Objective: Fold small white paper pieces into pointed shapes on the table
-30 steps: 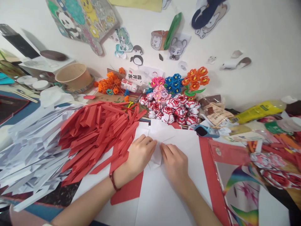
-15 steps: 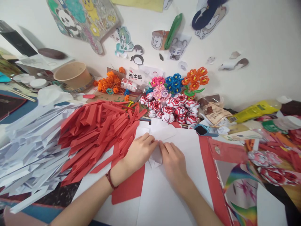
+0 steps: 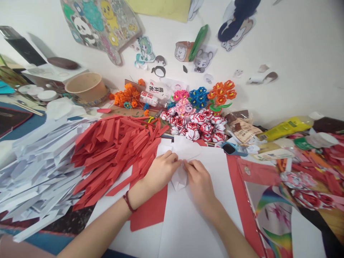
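Both hands meet over white sheets [image 3: 199, 215] at the centre of the desk. My left hand [image 3: 163, 166], with a dark red cord on its wrist, pinches the upper edge of a small folded white paper [image 3: 179, 179]. Close beside it, my right hand [image 3: 198, 175] pinches the same paper with thumb and forefinger. The fingertips of the two hands nearly touch. The folded paper hangs between and below them, its pointed lower end showing. Another folded white piece [image 3: 188, 147] lies just beyond the hands.
Piles of red strips [image 3: 115, 150] and white strips [image 3: 48, 165] fill the left. Red-and-white paper flowers [image 3: 199, 125] stand behind the hands, near a blue watch [image 3: 233, 148]. A yellow bottle [image 3: 286, 128] and a patterned bag [image 3: 274, 215] are on the right.
The view has shifted slightly. My right hand's fingers have curled in a little more at the folded paper; both hands keep their hold on it.
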